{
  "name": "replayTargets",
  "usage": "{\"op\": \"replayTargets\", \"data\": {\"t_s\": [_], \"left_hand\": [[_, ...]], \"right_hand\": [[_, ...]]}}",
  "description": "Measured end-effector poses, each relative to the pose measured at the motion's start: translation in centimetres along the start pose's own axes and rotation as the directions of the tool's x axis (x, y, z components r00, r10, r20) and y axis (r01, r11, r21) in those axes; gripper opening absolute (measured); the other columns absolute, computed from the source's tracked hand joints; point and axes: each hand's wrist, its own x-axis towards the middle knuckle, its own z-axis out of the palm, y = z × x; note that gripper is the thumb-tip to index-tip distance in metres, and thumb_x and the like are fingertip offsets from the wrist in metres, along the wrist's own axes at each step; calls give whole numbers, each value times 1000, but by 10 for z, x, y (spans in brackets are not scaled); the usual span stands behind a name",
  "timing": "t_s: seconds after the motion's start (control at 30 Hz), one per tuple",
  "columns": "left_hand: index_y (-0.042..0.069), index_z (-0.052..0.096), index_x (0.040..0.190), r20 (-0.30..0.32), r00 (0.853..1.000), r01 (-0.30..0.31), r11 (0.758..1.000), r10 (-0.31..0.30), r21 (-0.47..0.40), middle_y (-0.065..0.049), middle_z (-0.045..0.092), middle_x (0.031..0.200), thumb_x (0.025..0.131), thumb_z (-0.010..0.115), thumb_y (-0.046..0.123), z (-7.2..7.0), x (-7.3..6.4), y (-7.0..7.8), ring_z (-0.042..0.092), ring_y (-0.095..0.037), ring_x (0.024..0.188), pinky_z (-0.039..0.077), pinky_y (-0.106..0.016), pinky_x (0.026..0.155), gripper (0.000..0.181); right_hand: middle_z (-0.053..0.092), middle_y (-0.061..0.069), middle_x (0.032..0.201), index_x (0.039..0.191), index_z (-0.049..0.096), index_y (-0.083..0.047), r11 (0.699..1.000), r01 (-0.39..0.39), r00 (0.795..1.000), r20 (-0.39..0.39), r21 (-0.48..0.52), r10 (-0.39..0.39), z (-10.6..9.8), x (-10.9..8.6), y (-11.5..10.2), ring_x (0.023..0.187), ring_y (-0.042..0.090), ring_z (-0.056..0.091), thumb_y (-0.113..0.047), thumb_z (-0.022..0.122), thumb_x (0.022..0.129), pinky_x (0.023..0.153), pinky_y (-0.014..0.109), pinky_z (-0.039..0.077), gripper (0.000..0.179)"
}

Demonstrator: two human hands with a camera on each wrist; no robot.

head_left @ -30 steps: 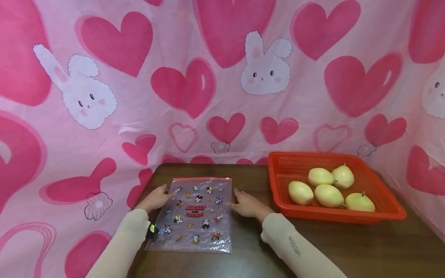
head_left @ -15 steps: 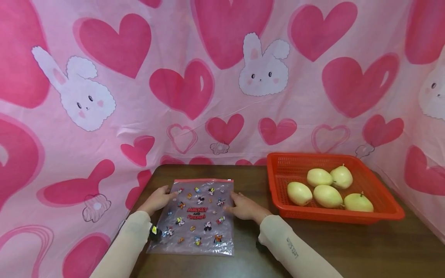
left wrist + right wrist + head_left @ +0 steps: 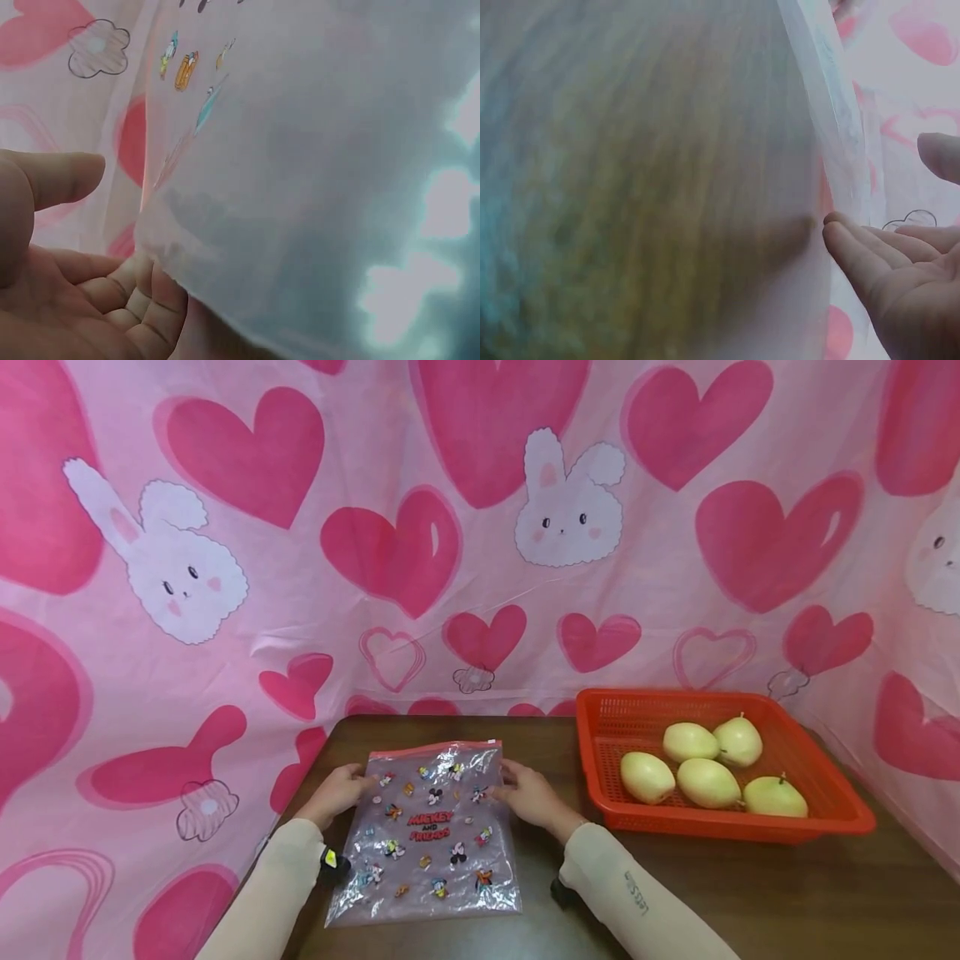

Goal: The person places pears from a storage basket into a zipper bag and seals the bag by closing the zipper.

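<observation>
A clear plastic zip bag [image 3: 431,860] with cartoon prints and a red zip strip along its far edge lies in front of me on the table, its surface now a little raised and creased. At its left edge is my left hand [image 3: 337,793], thumb apart, its loosely bent fingers [image 3: 161,300] reaching to the film's underside in the left wrist view. On the opposite edge, my right hand [image 3: 532,793] touches the bag near the zip end. Its fingers [image 3: 862,255] extend fairly straight to the film, with the thumb standing away.
A red plastic basket [image 3: 731,835] with several pale yellow pears [image 3: 708,782] stands on the right of the brown wooden table [image 3: 540,735]. Behind hangs a pink curtain [image 3: 495,577] printed with hearts and rabbits. A dark wrist strap [image 3: 332,862] sits close to the bag's left edge.
The bag has shifted slightly toward me and turned, its near edge lower in view and its film more raised. My right hand has moved in, overlapping its right edge.
</observation>
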Motion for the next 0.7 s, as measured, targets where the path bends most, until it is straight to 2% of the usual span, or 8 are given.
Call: {"op": "replayTargets", "data": {"t_s": [0.23,0.37,0.53,0.7], "left_hand": [[-10,45,136,4,999,33,998,-33,-59,-22,61,119,98,59,28,0,2,-2,62,-32,103,51,-50,90,55],[-13,45,134,17,1000,25,991,-23,-133,-25,59,120,99,58,26,-1,2,-1,63,-32,102,52,-48,88,55],[-16,39,136,27,999,37,962,-31,-270,-28,55,125,100,55,26,-5,2,1,62,-30,103,53,-44,88,57],[-13,41,137,57,998,45,924,-25,-380,-19,61,118,101,55,29,-10,1,3,64,-23,96,55,-38,84,57]], "right_hand": [[56,19,134,141,45,4,996,-63,996,-64,65,68,-2,1,0,118,35,56,-22,67,94,94,49,48,58],[56,24,131,138,45,9,994,-68,991,-111,89,78,-1,1,0,118,37,57,-18,68,92,93,48,49,59],[57,27,127,138,41,14,977,-66,990,-109,203,90,0,3,3,111,35,61,-13,67,92,89,44,52,60],[62,26,120,138,39,16,964,-48,991,-112,263,80,-1,4,3,102,33,66,-9,66,92,86,43,53,59]]}}
